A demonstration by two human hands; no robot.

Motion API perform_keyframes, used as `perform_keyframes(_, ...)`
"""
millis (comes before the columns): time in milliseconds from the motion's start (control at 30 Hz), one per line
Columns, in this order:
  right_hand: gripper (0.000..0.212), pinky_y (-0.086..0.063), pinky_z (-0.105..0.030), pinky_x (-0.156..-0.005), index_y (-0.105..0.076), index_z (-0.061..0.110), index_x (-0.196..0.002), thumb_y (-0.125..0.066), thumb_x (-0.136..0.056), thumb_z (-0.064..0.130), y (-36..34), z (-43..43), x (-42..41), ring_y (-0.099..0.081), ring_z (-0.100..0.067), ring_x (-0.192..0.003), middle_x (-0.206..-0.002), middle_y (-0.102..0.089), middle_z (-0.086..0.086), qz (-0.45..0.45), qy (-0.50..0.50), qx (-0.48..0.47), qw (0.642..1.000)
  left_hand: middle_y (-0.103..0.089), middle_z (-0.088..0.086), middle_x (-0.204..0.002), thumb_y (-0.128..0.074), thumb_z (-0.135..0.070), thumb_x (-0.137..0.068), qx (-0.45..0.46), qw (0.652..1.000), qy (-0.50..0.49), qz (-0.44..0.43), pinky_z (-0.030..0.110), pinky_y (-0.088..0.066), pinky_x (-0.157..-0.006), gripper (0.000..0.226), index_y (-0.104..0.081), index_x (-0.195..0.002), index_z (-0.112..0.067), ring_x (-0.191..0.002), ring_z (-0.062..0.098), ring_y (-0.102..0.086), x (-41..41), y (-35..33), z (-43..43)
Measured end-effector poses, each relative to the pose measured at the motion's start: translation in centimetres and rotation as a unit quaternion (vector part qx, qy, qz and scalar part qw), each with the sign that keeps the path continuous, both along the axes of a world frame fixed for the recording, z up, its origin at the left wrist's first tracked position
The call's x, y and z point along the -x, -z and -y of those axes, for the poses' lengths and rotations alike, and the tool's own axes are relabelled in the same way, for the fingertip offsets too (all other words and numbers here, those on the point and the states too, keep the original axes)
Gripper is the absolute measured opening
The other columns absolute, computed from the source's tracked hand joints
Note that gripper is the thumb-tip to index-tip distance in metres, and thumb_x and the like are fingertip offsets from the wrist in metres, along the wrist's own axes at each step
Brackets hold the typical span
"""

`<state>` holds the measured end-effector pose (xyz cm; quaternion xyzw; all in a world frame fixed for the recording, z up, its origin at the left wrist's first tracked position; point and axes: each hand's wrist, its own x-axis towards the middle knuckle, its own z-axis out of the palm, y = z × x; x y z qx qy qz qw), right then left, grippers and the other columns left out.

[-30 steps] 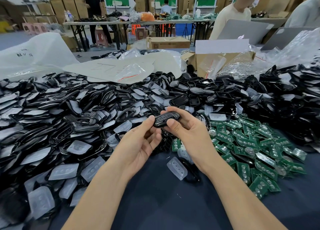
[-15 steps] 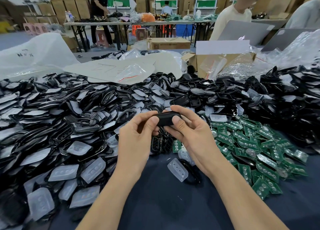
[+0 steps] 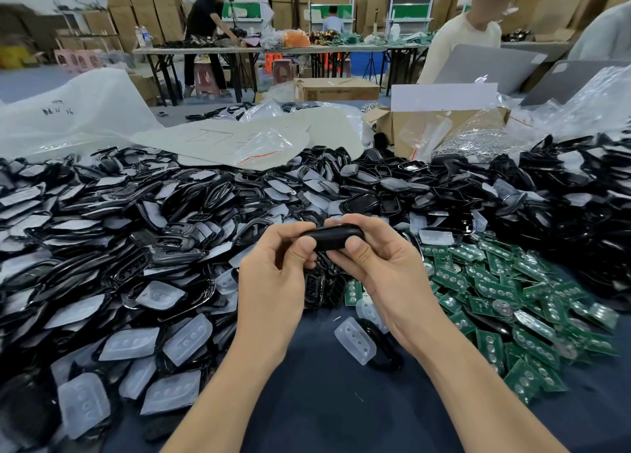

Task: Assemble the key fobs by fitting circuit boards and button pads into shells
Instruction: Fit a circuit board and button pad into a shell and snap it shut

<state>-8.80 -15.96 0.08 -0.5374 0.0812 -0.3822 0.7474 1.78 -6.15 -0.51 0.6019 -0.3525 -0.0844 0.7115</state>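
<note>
Grip, left hand (image 3: pixel 273 282): thumb on the near edge, fingers curled over the far edge of the key fob (image 3: pixel 333 237); clamped on its left end.
Grip, right hand (image 3: pixel 382 271): matching hold on the right end, thumb pressed to the near edge, fingers wrapped over the top.
Fob position: raised above the table, between both hands, long axis left to right, over the near fringe of the shell heap (image 3: pixel 136 230).
Fob appearance: black, glossy, rounded oblong, seen almost edge-on.
Hidden on fob: button face, underside and both ends covered by fingers; seam between the halves not resolvable; contents not visible.
Directly below: a few black shells, partly masked by the hands.
On the table cloth (image 3: pixel 324 401): dark blue; one translucent loose button pad (image 3: pixel 355 340) lying on a black shell ring (image 3: pixel 386 350), just beside the right wrist.
Right: circuit boards (image 3: pixel 495 292), green, heaped, round contacts facing up.
Left and rear: shell heap, black, mixed with pale pads.
Lower left: frosted pads (image 3: pixel 129 345), blurred toward the frame edge.
Far side: cardboard box (image 3: pixel 403 125) and plastic bags; writing on the bags illegible.
</note>
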Motion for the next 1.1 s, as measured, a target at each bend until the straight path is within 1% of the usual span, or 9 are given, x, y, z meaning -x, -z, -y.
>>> perform_keyframes(200,0.02,-0.056,-0.027,-0.092,-0.076,0.017,-0.103,-0.068,-0.085,0.013,-0.13,0.01,0.14,-0.067,-0.023,-0.119,-0.121,-0.073,-0.008,0.004,-0.012,-0.006,1.0,-0.071,-0.008,-0.085,-0.061,-0.005,-0.098,-0.005,1.0,0.001,0.004,0.022,-0.053,-0.078,0.03,-0.07,-0.096,-0.034,-0.078,0.009,-0.065,-0.08,0.07,-0.15)
perform_keyframes(333,0.025,-0.056,-0.028,-0.092,-0.07,0.008,-0.109,-0.068,-0.085,0.012,-0.11,0.02,0.17,-0.067,-0.023,-0.12,-0.12,-0.073,-0.009,-0.007,-0.013,-0.002,1.0,-0.071,-0.008,-0.088,-0.061,-0.006,-0.098,-0.014,1.0,-0.008,0.012,0.04,-0.056,-0.081,0.034,-0.069,-0.095,-0.04,-0.082,0.024,-0.064,0.0,0.11,-0.24)
perform_keyframes(433,0.025,-0.056,-0.028,-0.093,-0.069,0.008,-0.108,-0.068,-0.084,0.012,-0.08,0.0,0.13,-0.067,-0.023,-0.119,-0.119,-0.074,-0.008,-0.015,-0.01,0.0,1.0,-0.07,-0.007,-0.089,-0.06,-0.007,-0.099,-0.024,0.999,-0.013,0.025,0.045,-0.056,-0.081,0.033,-0.067,-0.096,-0.04,-0.082,0.024,-0.064,0.12,0.13,-0.27)
perform_keyframes(500,0.023,-0.056,-0.028,-0.092,-0.071,0.01,-0.106,-0.067,-0.083,0.011,-0.08,0.07,0.14,-0.067,-0.022,-0.119,-0.119,-0.074,-0.008,-0.013,-0.005,-0.003,1.0,-0.07,-0.009,-0.092,-0.059,-0.01,-0.1,-0.031,0.999,-0.008,0.036,0.042,-0.055,-0.081,0.029,-0.066,-0.098,-0.039,-0.082,0.02,-0.063,0.25,0.11,-0.32)
perform_keyframes(600,0.021,-0.057,-0.029,-0.093,-0.072,0.013,-0.103,-0.066,-0.083,0.01,-0.16,0.26,0.24,-0.067,-0.023,-0.119,-0.118,-0.074,-0.009,-0.002,0.004,-0.017,1.0,-0.066,-0.015,-0.095,-0.059,-0.022,-0.101,-0.045,0.996,0.012,0.074,0.02,-0.047,-0.073,0.022,-0.065,-0.103,-0.044,-0.081,0.004,-0.06,0.48,-0.31,-0.42)
perform_keyframes(667,0.022,-0.057,-0.03,-0.093,-0.071,0.013,-0.104,-0.066,-0.084,0.011,-0.21,0.3,0.36,-0.068,-0.024,-0.118,-0.118,-0.074,-0.01,-0.002,0.006,-0.017,1.0,-0.064,-0.013,-0.1,-0.06,-0.026,-0.1,-0.048,0.993,0.024,0.101,0.013,-0.044,-0.076,0.022,-0.065,-0.105,-0.046,-0.088,0.004,-0.061,0.61,-0.66,-0.44)
perform_keyframes(767,0.022,-0.056,-0.031,-0.094,-0.07,0.013,-0.105,-0.066,-0.084,0.013,-0.24,0.16,0.42,-0.067,-0.024,-0.119,-0.118,-0.074,-0.009,-0.013,0.008,-0.005,1.0,-0.063,-0.012,-0.101,-0.061,-0.022,-0.099,-0.046,0.992,0.028,0.117,0.011,-0.043,-0.08,0.024,-0.066,-0.106,-0.045,-0.095,0.007,-0.062,0.61,-0.76,-0.45)
perform_keyframes(967,0.021,-0.056,-0.027,-0.094,-0.078,0.025,-0.096,-0.065,-0.085,0.013,-0.53,-0.13,0.42,-0.067,-0.022,-0.119,-0.118,-0.074,-0.009,-0.008,-0.001,-0.001,1.0,-0.064,-0.015,-0.095,-0.065,-0.013,-0.096,-0.018,0.993,0.005,0.118,0.012,-0.043,-0.079,0.037,-0.069,-0.102,-0.049,-0.091,0.007,-0.062,0.51,-0.53,-0.42)
perform_keyframes(1100,0.022,-0.054,-0.027,-0.096,-0.079,0.031,-0.094,-0.066,-0.084,0.016,-0.59,-0.28,0.34,-0.067,-0.021,-0.119,-0.117,-0.075,-0.007,-0.006,-0.008,-0.003,1.0,-0.063,-0.019,-0.092,-0.066,-0.017,-0.095,-0.004,0.991,-0.021,0.13,0.01,-0.041,-0.074,0.041,-0.069,-0.101,-0.058,-0.084,0.005,-0.06,0.58,-0.5,-0.22)
